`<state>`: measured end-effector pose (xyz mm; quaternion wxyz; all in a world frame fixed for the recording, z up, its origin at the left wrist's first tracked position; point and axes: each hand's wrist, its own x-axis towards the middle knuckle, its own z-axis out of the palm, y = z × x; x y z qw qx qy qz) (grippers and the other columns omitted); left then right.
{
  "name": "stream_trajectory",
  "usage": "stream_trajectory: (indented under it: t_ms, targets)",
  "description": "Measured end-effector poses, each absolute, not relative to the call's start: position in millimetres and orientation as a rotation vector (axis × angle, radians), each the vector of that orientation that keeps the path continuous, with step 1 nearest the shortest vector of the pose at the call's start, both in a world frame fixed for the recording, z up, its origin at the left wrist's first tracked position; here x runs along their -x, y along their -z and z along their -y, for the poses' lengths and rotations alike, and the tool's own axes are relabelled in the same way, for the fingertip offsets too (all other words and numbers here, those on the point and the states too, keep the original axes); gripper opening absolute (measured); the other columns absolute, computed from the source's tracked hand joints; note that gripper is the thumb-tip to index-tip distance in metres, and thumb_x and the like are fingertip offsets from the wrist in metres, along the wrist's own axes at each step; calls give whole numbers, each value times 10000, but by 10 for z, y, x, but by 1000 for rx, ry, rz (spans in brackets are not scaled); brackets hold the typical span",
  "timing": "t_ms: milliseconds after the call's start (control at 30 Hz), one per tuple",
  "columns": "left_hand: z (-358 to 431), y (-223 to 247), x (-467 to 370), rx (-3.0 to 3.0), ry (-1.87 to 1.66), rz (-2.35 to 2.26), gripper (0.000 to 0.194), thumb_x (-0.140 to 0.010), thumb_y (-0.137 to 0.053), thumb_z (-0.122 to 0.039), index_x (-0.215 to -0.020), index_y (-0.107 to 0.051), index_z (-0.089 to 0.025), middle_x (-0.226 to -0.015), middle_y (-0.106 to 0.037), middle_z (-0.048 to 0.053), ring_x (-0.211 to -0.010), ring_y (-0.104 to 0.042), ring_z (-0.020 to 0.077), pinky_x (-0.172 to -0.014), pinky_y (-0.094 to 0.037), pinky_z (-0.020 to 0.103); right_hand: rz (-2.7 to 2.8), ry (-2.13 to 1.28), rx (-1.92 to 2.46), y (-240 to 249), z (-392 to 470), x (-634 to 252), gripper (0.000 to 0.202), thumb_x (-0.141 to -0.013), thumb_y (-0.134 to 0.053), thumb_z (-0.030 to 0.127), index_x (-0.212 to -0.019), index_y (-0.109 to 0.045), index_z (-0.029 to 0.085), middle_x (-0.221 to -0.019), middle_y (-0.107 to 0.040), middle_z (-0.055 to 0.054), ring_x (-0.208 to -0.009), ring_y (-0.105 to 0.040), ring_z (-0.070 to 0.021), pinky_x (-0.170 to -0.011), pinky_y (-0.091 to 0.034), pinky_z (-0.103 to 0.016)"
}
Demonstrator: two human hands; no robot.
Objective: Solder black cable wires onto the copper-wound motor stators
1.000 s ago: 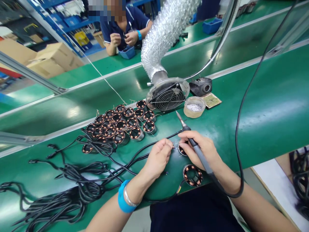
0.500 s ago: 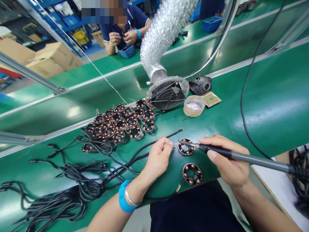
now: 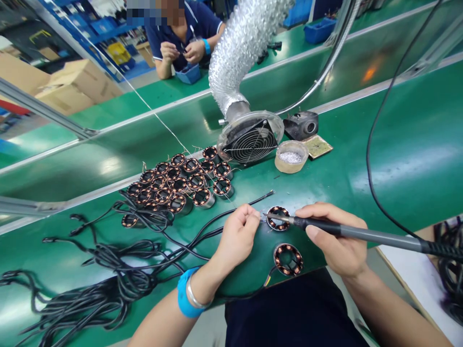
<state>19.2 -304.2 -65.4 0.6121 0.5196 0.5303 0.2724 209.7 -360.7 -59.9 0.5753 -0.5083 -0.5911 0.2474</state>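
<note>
My right hand (image 3: 336,236) grips a soldering iron (image 3: 325,227) by its dark handle, fingers wrapped round it. The iron's metal tip crosses over a ring-shaped motor stator (image 3: 278,212) with copper windings and ends close to my left fingertips. With thumb and forefinger pinched, my left hand (image 3: 238,233) holds thin wires (image 3: 263,218) at the stator's left side; their ends are partly hidden by the fingers. A second stator (image 3: 288,260) lies nearer to me, with a black cable and coloured leads beside it.
Several wound stators (image 3: 177,183) stand grouped at the back left. Black cables (image 3: 108,279) spread over the left of the green bench. A fume extractor (image 3: 253,140), a round solder dish (image 3: 291,156) and an iron stand (image 3: 304,125) are behind. A co-worker (image 3: 184,43) sits opposite.
My right hand has shifted slightly left with the soldering iron, bringing its tip a little lower and closer to my left fingertips. My left hand stays almost where it was.
</note>
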Motion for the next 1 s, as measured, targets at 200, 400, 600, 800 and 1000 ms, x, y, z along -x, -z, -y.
stream_trajectory:
  t_ms: [200,400,600,800,1000]
  targets:
    - [3053,658,-179,-1230,-630,-1205,271,-884,-520,-389,-707,-435,-203,-544,-298,-98,-455,-222,69,-469,-207,203,1493,-518,1186,509,3626,-2037,157,-825,-592,161,-937,-692,207,-717,-653,-3,-572,-576,-136,-525,-462,-272]
    - [3051,628,-188,-1273,-636,-1219,268,-865,-534,-366,-679,-439,-198,-550,-350,-80,-492,-276,80,-492,-243,209,1589,-420,1119,408,3670,-1974,207,-798,-570,115,-955,-680,190,-667,-624,-5,-513,-518,-125,-461,-422,-263]
    - [3051,631,-183,-1247,-635,-1221,297,-855,-562,-411,-682,-445,-199,-546,-346,-82,-485,-272,79,-484,-240,209,1554,-391,1172,376,3703,-2015,182,-813,-575,145,-953,-678,199,-689,-635,-4,-536,-525,-128,-471,-427,-270]
    - [3053,662,-170,-1205,-620,-1220,294,-868,-556,-416,-700,-447,-201,-549,-315,-91,-464,-229,69,-463,-208,200,1506,-409,1167,435,3717,-2064,191,-808,-600,142,-973,-685,188,-696,-594,1,-558,-518,-122,-477,-396,-270]
    - [3052,665,-167,-1202,-624,-1227,299,-873,-559,-427,-707,-455,-201,-547,-314,-89,-466,-231,71,-458,-206,198,1491,-414,1170,460,3719,-2058,202,-808,-602,142,-984,-686,196,-717,-607,-1,-567,-530,-128,-485,-398,-275]
